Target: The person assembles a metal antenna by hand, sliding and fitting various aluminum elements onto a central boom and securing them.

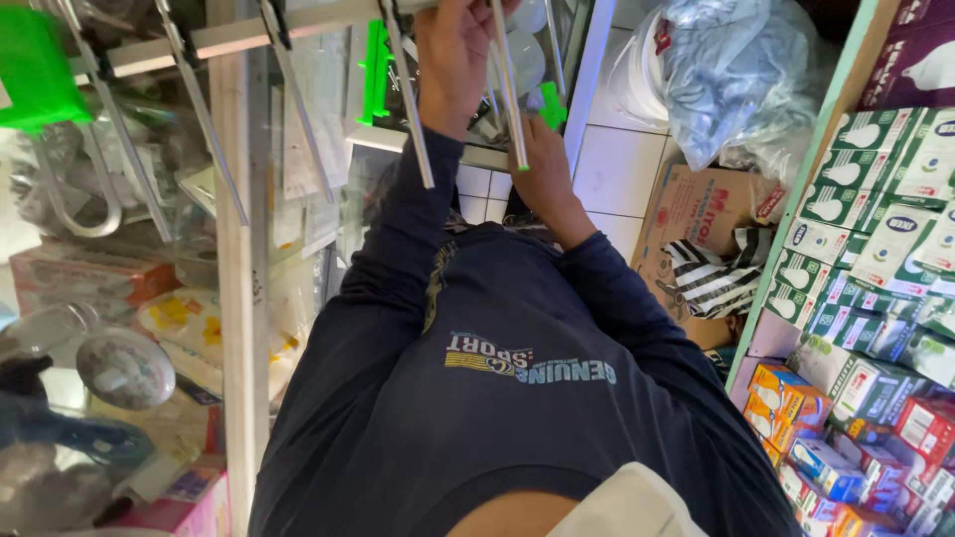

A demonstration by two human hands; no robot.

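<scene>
Floor (622,164): white square tiles with dark joints, at 12 to 1 o'clock.
Glass case (149,298): at 9 o'clock, a pale frame post running top to bottom, packets and round lids behind the panes.
Shelf (796,249): at 3 o'clock, pale green edge running slantwise, stacked with green-and-white cartons (875,199); orange, blue and red small boxes (846,447) at 4 o'clock.
Cardboard box (696,214): brown, on the floor at 2 o'clock, just beside the shelf.
Plastic bag (736,70): clear, crumpled, at 1 o'clock above the box.
Light: even daylight, glare on the glass at 9 o'clock.
</scene>
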